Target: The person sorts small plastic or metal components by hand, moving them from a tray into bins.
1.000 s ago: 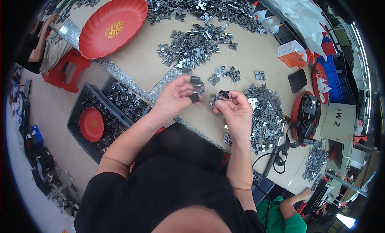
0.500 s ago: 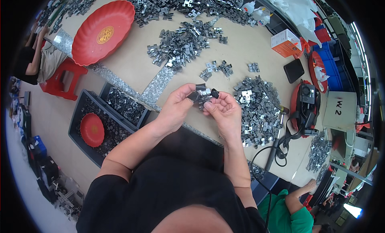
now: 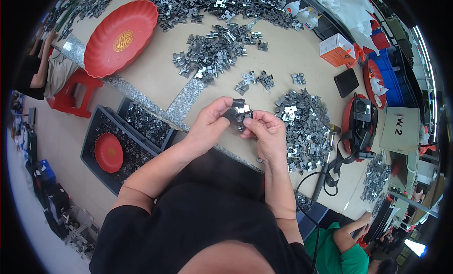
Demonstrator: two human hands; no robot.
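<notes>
A small shiny metal bracket-like part (image 3: 243, 114) is held between both hands over the table edge. My left hand (image 3: 210, 126) is closed on its left side, with dark coverings on the fingertips. My right hand (image 3: 266, 132) pinches the same part from the right, thumb over its lower end. The fingers hide some of the part. Right of my hands lies a heap of similar metal parts (image 3: 304, 127). A few loose ones (image 3: 255, 80) are just beyond, and another pile (image 3: 212, 52) lies farther off.
A large red scalloped tray (image 3: 106, 52) stands at the far left. Grey bins of parts (image 3: 89, 156) sit below the table's left edge. An orange box (image 3: 337, 50), a black device (image 3: 363, 111) and a cable are at the right. A co-worker in green (image 3: 347, 250) works lower right.
The metal part has shifted slightly right and turned in my fingers. The dark tip on my right hand's finger has gone behind the part. The green-sleeved co-worker's hands have moved.
</notes>
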